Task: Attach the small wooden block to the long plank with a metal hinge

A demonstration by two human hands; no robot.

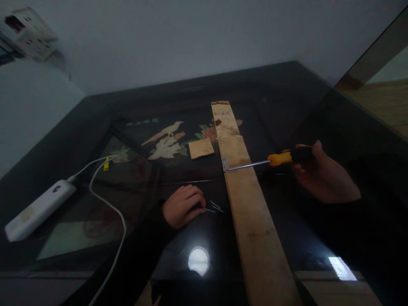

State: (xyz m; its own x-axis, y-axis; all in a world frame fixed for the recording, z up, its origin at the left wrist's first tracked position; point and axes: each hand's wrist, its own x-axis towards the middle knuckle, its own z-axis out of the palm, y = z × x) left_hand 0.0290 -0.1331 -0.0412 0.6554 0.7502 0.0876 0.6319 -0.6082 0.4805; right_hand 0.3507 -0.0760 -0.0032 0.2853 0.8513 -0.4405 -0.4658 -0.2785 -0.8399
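Observation:
A long wooden board (251, 195) lies lengthwise on the dark table, with a small metal bracket (225, 164) at its left edge. My right hand (328, 174) is closed around the yellow-and-black handle of a screwdriver (280, 159). Its shaft lies across the board, the tip at the bracket. Left of the board, my left hand (185, 206) rests on the table with its fingers closed. Thumb and index finger pinch the end of a thin metal screw (209, 210). Beside it lie a few similar loose screws (216, 205); their threads are too small to make out.
A small square wood piece (201, 148) lies left of the board. On the left sits a white power strip (40, 210) with a white cable (119, 216) running toward me. The glossy table (270, 85) has bird-and-flower decoration and meets a wall (191, 38).

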